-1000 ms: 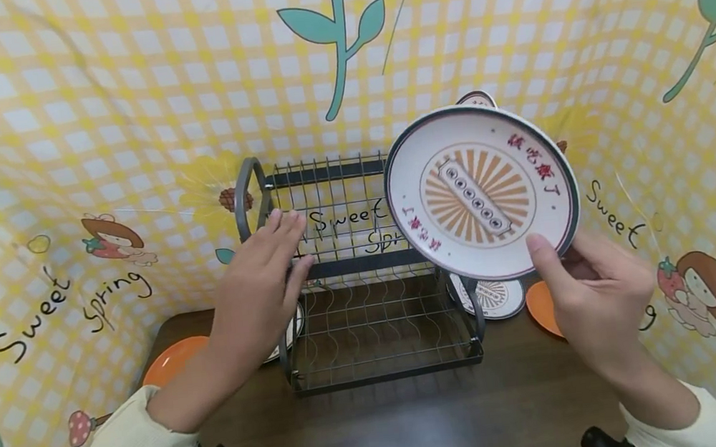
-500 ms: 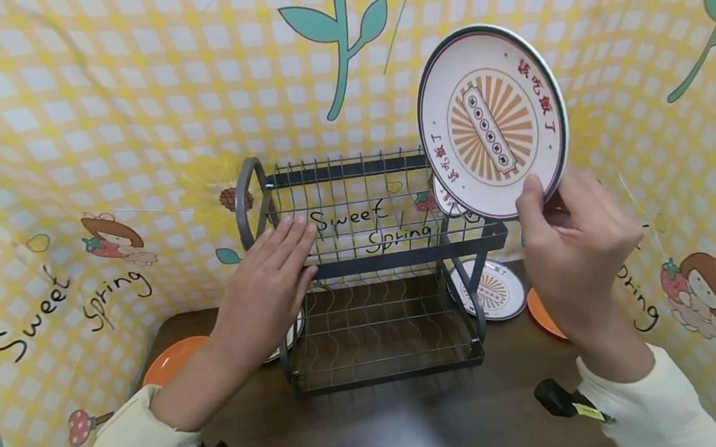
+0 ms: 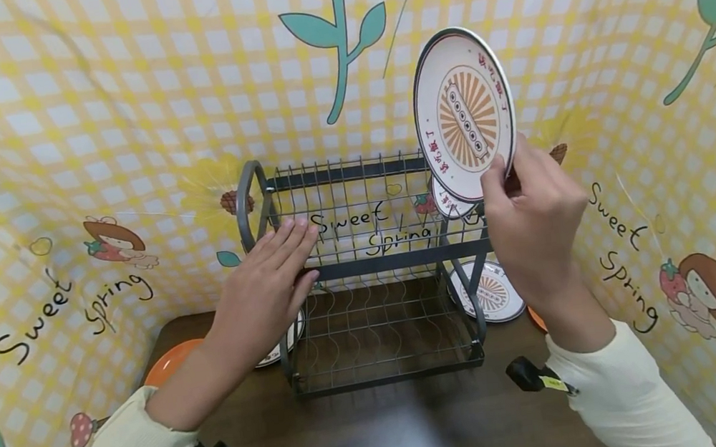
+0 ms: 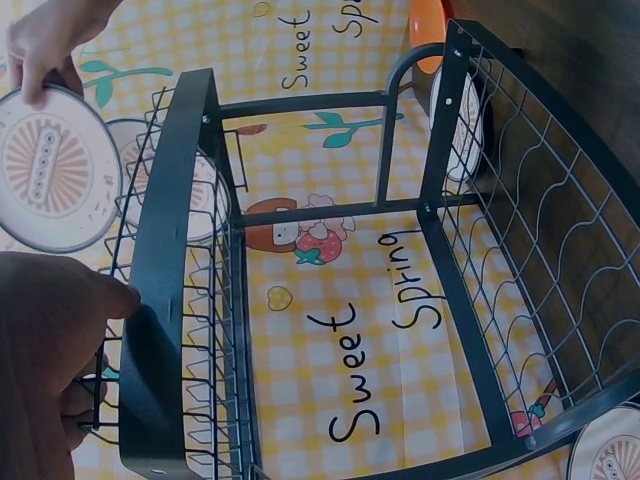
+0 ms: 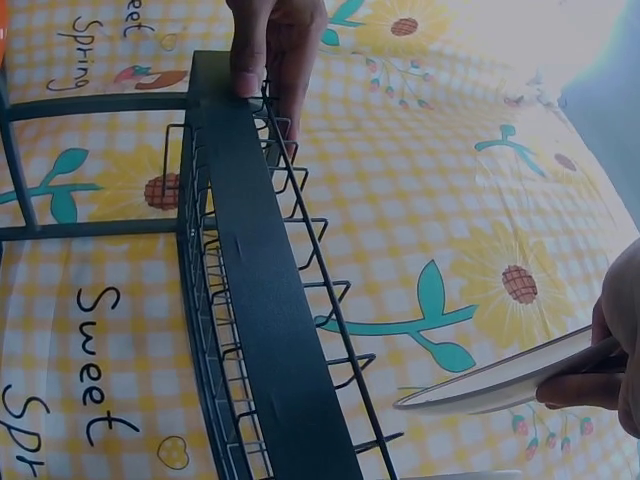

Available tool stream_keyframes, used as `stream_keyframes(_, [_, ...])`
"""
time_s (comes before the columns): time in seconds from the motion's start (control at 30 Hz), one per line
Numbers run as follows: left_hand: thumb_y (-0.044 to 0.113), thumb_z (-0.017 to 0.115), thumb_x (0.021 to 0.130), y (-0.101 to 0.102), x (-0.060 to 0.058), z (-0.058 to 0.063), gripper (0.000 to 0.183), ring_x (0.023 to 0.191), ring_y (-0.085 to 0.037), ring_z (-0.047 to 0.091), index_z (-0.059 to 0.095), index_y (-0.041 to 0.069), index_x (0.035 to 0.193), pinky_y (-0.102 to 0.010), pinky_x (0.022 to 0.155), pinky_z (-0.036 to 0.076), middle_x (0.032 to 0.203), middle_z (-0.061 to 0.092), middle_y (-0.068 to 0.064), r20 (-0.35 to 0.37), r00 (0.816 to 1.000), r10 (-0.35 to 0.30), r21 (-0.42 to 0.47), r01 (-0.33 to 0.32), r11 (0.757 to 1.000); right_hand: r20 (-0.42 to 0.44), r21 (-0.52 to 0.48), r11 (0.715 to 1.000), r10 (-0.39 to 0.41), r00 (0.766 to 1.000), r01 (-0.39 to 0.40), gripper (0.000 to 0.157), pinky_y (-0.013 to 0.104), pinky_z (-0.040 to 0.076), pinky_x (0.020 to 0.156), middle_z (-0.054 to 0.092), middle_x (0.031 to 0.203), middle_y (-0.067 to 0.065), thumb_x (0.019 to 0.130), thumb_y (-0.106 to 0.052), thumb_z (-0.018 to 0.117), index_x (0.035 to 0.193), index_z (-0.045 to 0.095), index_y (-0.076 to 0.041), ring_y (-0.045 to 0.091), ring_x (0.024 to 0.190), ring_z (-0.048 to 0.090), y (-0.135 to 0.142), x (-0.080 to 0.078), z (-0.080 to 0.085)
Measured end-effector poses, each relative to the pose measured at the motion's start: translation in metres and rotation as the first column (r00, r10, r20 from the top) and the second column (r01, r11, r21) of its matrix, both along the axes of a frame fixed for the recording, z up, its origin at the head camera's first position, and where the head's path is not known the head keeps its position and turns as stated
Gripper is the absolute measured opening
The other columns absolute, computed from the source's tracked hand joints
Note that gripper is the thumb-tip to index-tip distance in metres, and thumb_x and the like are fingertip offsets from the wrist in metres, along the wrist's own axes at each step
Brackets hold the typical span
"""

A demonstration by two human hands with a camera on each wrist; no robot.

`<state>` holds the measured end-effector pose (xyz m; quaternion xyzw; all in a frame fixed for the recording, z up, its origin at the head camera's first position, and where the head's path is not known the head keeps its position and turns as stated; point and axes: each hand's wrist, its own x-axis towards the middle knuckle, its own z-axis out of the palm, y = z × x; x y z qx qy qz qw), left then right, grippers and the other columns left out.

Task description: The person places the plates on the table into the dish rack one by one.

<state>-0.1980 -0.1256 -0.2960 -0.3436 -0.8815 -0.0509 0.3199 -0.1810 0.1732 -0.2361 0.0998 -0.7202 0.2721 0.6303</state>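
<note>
My right hand (image 3: 534,206) pinches the lower rim of a white plate (image 3: 466,109) with a dark edge, red lettering and an orange sunburst. The plate is held nearly on edge above the right part of the dish rack's upper tier. Behind it, a similar plate (image 3: 449,200) stands in that tier's right end, partly hidden. My left hand (image 3: 260,283) holds the left end of the black dish rack (image 3: 394,257); its thumb lies on the front bar and the fingers reach over the wires. In the right wrist view the held plate (image 5: 500,385) appears edge-on beside the wires.
A patterned plate (image 3: 491,293) lies right of the rack on the brown table (image 3: 384,429). Another patterned plate (image 3: 285,345) is partly hidden at its left. Orange plates (image 3: 173,360) lie at both sides. A yellow checked cloth (image 3: 156,77) surrounds the table.
My right hand has raised the plate, moved it left and turned it more edge-on. My left hand has moved slightly right, from just over the rack onto its bar and wires.
</note>
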Motion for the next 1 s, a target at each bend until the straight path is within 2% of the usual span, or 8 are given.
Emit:
stream_keyframes(0.2, [0.026, 0.064, 0.093, -0.001, -0.001, 0.001, 0.061, 0.138, -0.027, 0.041, 0.041, 0.008, 0.146, -0.044, 0.116, 0.034, 0.15, 0.041, -0.011, 0.012, 1.0, -0.003, -0.009, 0.003, 1.0, 0.075, 0.015, 1.0, -0.014, 0.997, 0.013, 0.025, 0.025, 0.039, 0.054, 0.07, 0.081, 0.016, 0.09, -0.004, 0.054, 0.109, 0.07, 0.001, 0.024, 0.063, 0.056, -0.003, -0.008, 0.0])
stream_keyframes(0.37, [0.026, 0.063, 0.093, -0.001, -0.001, 0.002, 0.061, 0.139, -0.027, 0.04, 0.039, 0.009, 0.147, -0.042, 0.117, 0.032, 0.15, 0.041, -0.011, 0.02, 1.0, -0.006, -0.009, 0.006, 1.0, 0.118, 0.043, 0.999, -0.038, 0.992, 0.033, 0.016, 0.035, 0.041, 0.05, 0.065, 0.07, 0.017, 0.089, -0.002, 0.055, 0.089, 0.069, 0.006, 0.029, 0.059, 0.054, -0.006, -0.016, 0.003])
stream_keyframes(0.43, [0.027, 0.062, 0.094, -0.001, -0.001, 0.002, 0.06, 0.139, -0.027, 0.039, 0.039, 0.01, 0.147, -0.042, 0.117, 0.031, 0.15, 0.04, -0.01, 0.025, 1.0, -0.004, -0.007, 0.004, 1.0, 0.137, 0.069, 0.997, -0.052, 0.989, 0.043, 0.016, 0.034, 0.038, 0.048, 0.06, 0.063, 0.017, 0.088, 0.0, 0.054, 0.079, 0.064, 0.007, 0.029, 0.055, 0.05, -0.006, -0.019, 0.003])
stream_keyframes(0.57, [0.028, 0.061, 0.095, -0.001, -0.002, 0.002, 0.06, 0.139, -0.027, 0.039, 0.038, 0.01, 0.147, -0.043, 0.117, 0.032, 0.151, 0.039, -0.01, 0.04, 0.999, -0.003, -0.004, 0.003, 1.0, 0.174, 0.105, 0.993, -0.071, 0.982, 0.053, 0.019, 0.032, 0.032, 0.048, 0.051, 0.057, 0.015, 0.088, 0.002, 0.052, 0.07, 0.058, 0.006, 0.028, 0.052, 0.042, -0.007, -0.024, 0.004])
stream_keyframes(0.83, [0.031, 0.059, 0.096, -0.001, -0.002, 0.0, 0.059, 0.14, -0.026, 0.039, 0.039, 0.011, 0.148, -0.042, 0.117, 0.031, 0.151, 0.039, -0.009, 0.055, 0.998, 0.008, 0.01, -0.008, 1.0, 0.261, 0.135, 0.99, -0.075, 0.962, 0.041, 0.021, 0.029, 0.028, 0.045, 0.05, 0.056, 0.015, 0.087, 0.005, 0.051, 0.066, 0.055, 0.005, 0.025, 0.05, 0.036, -0.01, -0.03, 0.004])
stream_keyframes(1.0, [0.031, 0.058, 0.096, -0.001, -0.001, 0.001, 0.058, 0.139, -0.026, 0.039, 0.039, 0.012, 0.148, -0.042, 0.117, 0.032, 0.151, 0.039, -0.009, 0.055, 0.998, 0.012, 0.005, -0.013, 1.0, 0.304, 0.158, 0.986, -0.098, 0.948, 0.051, 0.025, 0.028, 0.025, 0.044, 0.041, 0.053, 0.011, 0.085, 0.006, 0.048, 0.062, 0.046, -0.001, 0.024, 0.05, 0.033, -0.011, -0.034, 0.002])
